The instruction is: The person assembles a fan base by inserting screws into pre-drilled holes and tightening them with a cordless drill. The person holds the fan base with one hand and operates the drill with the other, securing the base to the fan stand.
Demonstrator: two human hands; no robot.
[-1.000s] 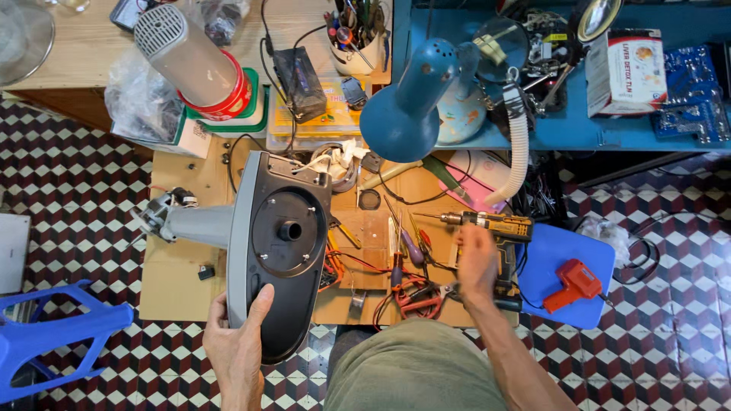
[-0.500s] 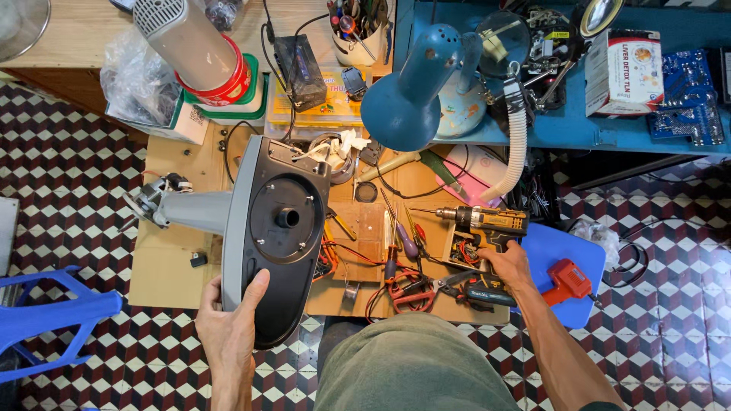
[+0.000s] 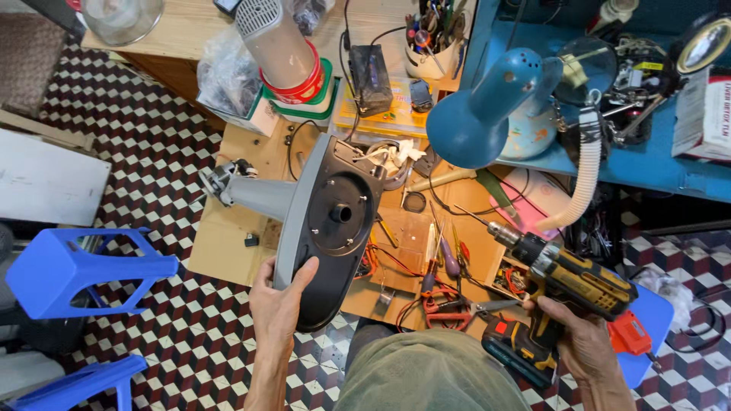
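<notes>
My left hand (image 3: 280,304) grips the lower edge of a grey fan base (image 3: 327,228), which stands on its side with its dark underside and centre hole facing me; its grey neck points left. My right hand (image 3: 582,342) holds a yellow and black cordless drill (image 3: 567,285) by the handle, lifted above the low wooden board (image 3: 228,243), its bit pointing up and left toward the base. Screwdrivers (image 3: 445,255), pliers and red and black wires lie on the board between the base and the drill.
A blue desk lamp (image 3: 483,114) hangs over the board's far side. Behind it stand a blue shelf (image 3: 647,164) of tools, a wooden table (image 3: 190,27) with a cup of tools, a hair dryer and a black box. Blue plastic stools (image 3: 72,266) stand at left on checkered floor.
My right hand picked the drill up off the board and raised it, pointing it toward the fan base. The left hand stayed on the base's edge.
</notes>
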